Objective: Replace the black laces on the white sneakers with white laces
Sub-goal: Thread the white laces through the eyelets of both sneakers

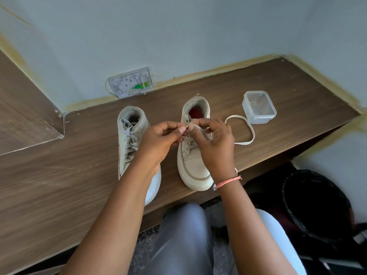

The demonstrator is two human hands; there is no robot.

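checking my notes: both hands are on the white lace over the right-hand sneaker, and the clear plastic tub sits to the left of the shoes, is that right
Not quite. The head view shows the clear plastic tub to the right of the shoes, not the left. The rest holds: the left hand and right hand both pinch the white lace over the right-hand sneaker.

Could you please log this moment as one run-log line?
step: lacing right sneaker | both hands pinch white lace | left sneaker already laced

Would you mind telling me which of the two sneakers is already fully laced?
The left sneaker: its laces cross all the way up. The right sneaker, under both hands, has its white lace trailing loose on the table.
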